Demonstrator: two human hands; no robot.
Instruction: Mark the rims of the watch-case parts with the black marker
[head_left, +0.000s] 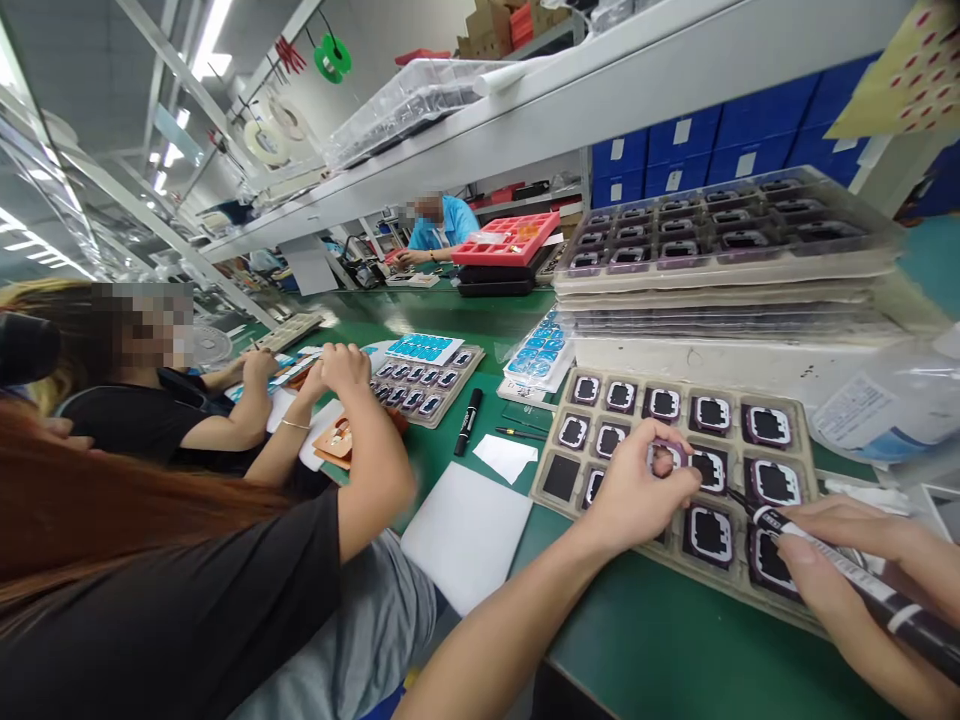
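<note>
My left hand (637,490) is closed in a pinch on a small square part with a purple rim (672,448), just over the tray. Its fingers cover much of the part. My right hand (877,580) grips a black marker pen (862,582), its uncapped tip pointing left beside the held part; whether tip and part touch I cannot tell. Beneath both hands lies a beige plastic tray (551,507) of square pockets. Most visible pockets hold black squares with white frames and purple edges. One pocket (561,478) at the left shows only a dark bottom.
Behind the tray rises a stack of filled trays (720,260). A clear bottle (889,400) lies at right. Left of my tray are a white pad (469,535), a capped marker (469,422) and a paper scrap (506,457). Co-workers' arms (375,450) work farther left.
</note>
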